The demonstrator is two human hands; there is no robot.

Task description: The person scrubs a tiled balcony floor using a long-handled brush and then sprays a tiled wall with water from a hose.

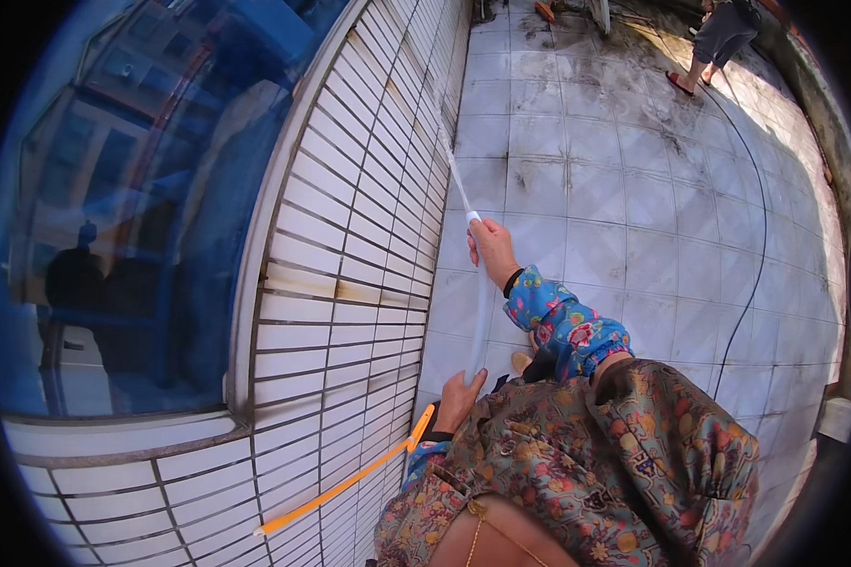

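Observation:
My right hand [495, 248] grips the end of a pale, translucent hose [480, 312] near its white tip. A jet of water [456, 166] leaves the tip and runs forward along the foot of the white-tiled wall [354, 212]. Lower down, close to my body, my left hand [459, 398] is closed around the same hose. Just beside the left wrist is an orange tool [340, 489] shaped like a squeegee, its long bar slanting across the wall tiles. Whether the left hand also touches it cannot be told.
On my left a blue-tinted window [156, 212] with a pale frame mirrors buildings. Pale floor tiles [596, 241] bear dark stains. A thin dark hose or cable [759, 262] curves along the right. Another person [720, 42] in red sandals stands far right, and an orange object [544, 11] lies ahead.

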